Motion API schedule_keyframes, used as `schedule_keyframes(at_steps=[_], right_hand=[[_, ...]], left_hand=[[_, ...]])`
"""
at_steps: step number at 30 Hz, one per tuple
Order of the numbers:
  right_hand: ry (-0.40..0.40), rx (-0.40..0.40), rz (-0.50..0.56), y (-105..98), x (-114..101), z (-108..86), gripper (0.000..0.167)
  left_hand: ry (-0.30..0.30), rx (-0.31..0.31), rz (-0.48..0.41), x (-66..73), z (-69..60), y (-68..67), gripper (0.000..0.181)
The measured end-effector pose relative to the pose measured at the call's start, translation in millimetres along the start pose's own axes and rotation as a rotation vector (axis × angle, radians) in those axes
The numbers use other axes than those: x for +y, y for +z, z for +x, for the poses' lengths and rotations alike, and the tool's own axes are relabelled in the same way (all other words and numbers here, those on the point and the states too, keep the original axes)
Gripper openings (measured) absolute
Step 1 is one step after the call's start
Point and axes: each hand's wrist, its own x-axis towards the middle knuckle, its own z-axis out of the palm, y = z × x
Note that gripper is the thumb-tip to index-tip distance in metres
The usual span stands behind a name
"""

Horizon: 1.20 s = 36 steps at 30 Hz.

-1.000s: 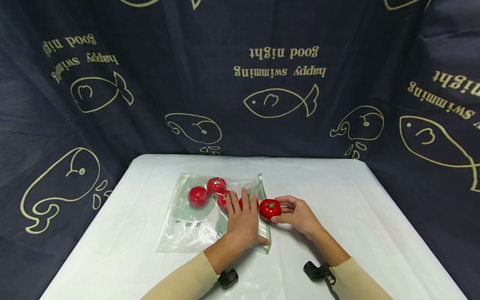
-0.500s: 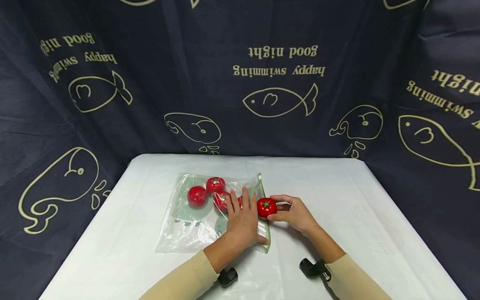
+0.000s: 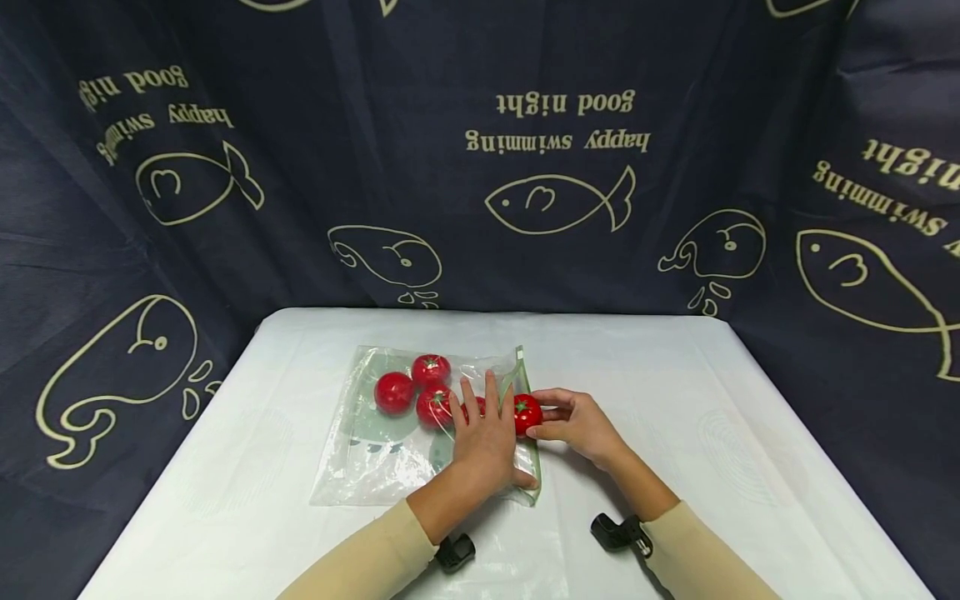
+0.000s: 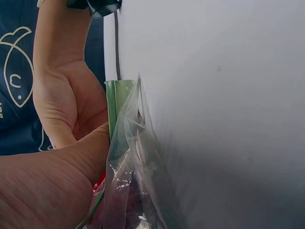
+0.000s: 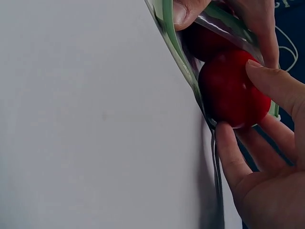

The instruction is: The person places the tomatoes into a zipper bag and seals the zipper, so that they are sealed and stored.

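Observation:
A clear zip bag (image 3: 352,482) with a green-edged mouth (image 5: 167,21) lies flat, its mouth facing right. Inside are several red tomatoes, among them one at the left (image 3: 393,393), one at the back (image 3: 431,369) and one in front (image 3: 435,407); another is partly hidden under fingers. My left hand (image 3: 483,446) rests on the bag beside the mouth, fingers straight and spread, thumb at the green edge. My right hand (image 3: 573,425) grips a red tomato (image 5: 233,90) by its right side, thumb and fingers around it. That tomato sits in the mouth, touching another tomato within.
A white cloth covers the table (image 3: 247,467). A dark curtain (image 3: 420,125) with fish and whale drawings hangs behind and at both sides. Black wrist cameras sit below the left (image 3: 455,552) and right (image 3: 617,533) hands.
My right hand has moved left with its tomato, from outside the bag's edge into the mouth. The tomatoes nearest the mouth have shifted left. My left hand has stayed in place.

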Motion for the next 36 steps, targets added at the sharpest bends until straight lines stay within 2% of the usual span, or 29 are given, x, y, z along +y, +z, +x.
schedule_keyframes(at_steps=[11,19,27,36], right_hand=[[0.007,0.017,0.035,2,0,1.0,0.053],[-0.009,0.008,0.045,5,-1,-1.2,0.047],[-0.006,0.054,0.039,10,-2,-1.2,0.042],[0.011,0.101,0.092,13,-1,1.0,0.038]], left_hand=[[0.000,-0.012,0.035,1.8,1.3,-0.9,0.148],[0.011,0.007,0.077,1.8,1.9,-1.8,0.149],[0.017,-0.003,0.107,2.4,2.5,-3.7,0.150],[0.015,-0.016,0.097,4.7,3.6,-4.6,0.151]])
